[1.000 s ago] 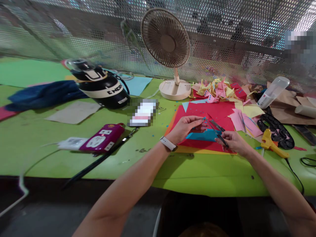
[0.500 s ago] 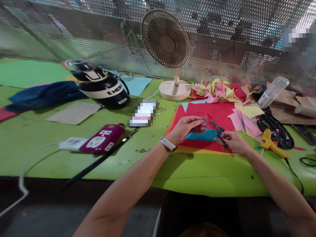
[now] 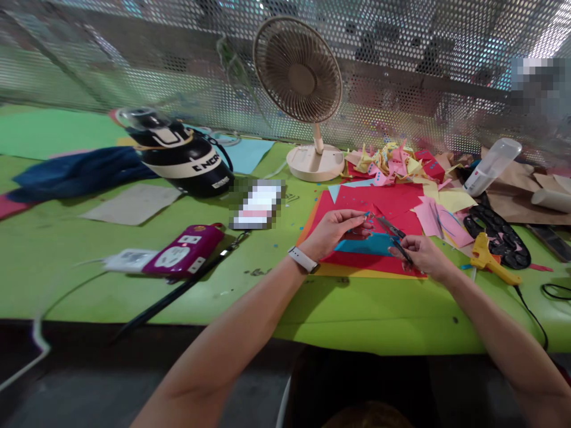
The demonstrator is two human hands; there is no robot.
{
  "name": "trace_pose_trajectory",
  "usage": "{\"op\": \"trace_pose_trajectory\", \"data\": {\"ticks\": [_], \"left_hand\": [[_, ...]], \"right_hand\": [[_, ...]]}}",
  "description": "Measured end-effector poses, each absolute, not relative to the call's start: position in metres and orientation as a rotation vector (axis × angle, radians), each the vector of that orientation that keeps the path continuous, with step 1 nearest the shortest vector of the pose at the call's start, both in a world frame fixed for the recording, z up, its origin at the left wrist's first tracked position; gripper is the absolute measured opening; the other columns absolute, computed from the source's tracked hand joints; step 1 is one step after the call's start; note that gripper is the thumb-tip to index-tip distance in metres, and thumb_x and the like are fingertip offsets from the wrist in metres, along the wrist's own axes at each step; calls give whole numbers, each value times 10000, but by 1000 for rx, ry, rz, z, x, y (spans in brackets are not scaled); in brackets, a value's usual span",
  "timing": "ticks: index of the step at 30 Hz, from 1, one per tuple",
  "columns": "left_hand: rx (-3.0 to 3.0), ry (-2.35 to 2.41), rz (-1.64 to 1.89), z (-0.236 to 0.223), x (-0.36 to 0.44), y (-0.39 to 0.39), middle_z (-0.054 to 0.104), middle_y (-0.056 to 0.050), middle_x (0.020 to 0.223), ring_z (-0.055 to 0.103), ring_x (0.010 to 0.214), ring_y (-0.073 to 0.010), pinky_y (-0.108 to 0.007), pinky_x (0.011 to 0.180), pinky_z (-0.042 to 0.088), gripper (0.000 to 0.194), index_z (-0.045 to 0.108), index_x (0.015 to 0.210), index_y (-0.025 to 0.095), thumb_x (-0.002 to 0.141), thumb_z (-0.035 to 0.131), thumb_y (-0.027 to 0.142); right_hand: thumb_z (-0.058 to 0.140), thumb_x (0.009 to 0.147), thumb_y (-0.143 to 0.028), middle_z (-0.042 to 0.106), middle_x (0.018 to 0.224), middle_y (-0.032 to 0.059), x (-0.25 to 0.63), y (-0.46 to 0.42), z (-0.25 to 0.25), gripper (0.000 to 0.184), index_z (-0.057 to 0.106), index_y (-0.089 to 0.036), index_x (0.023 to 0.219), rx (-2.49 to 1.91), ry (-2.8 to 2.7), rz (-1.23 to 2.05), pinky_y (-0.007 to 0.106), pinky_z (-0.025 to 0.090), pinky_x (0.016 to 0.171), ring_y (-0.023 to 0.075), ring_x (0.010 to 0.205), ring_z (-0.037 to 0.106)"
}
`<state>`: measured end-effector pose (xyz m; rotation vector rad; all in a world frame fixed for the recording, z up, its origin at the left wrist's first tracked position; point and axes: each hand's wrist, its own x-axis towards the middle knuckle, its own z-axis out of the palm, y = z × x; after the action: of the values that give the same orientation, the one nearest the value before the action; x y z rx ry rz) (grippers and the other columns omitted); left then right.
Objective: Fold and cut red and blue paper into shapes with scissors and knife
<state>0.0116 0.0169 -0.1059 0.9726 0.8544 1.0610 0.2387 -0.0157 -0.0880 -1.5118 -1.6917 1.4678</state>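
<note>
My left hand (image 3: pixel 341 229) pinches a tiny piece of blue paper (image 3: pixel 367 214) between thumb and fingertips. In my right hand (image 3: pixel 419 255) is a pair of scissors (image 3: pixel 396 236), its blades pointing left toward that piece. Whether the blades touch the paper is too small to tell. Beneath both hands lie red sheets of paper (image 3: pixel 379 199) with a blue paper strip (image 3: pixel 363 244) across them and an orange-yellow sheet at the bottom. Small blue bits are scattered over the red paper.
Behind stand a fan (image 3: pixel 298 71) and a heap of folded paper pieces (image 3: pixel 397 163). To the right lie a yellow glue gun (image 3: pixel 491 258), a black palette (image 3: pixel 499 235) and a clear bottle (image 3: pixel 493 166). At left are a phone (image 3: pixel 257 205), purple power strip (image 3: pixel 184 249) and black flask (image 3: pixel 187 160).
The scissors in my right hand have shifted slightly, and their blades look a little farther apart. My left hand stays almost in place with the blue piece.
</note>
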Motion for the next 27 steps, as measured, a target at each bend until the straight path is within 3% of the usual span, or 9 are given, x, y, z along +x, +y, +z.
{"op": "trace_pose_trajectory", "data": {"ticks": [27], "left_hand": [[951, 846, 1057, -103, 13, 15, 742, -68, 773, 686, 637, -143, -327, 744, 572, 290, 711, 889, 123, 686, 808, 306]], "right_hand": [[726, 637, -577, 553, 478, -31, 237, -16, -88, 439, 507, -197, 649, -1521, -1709, 1475, 190, 278, 364, 75, 386, 478]]}}
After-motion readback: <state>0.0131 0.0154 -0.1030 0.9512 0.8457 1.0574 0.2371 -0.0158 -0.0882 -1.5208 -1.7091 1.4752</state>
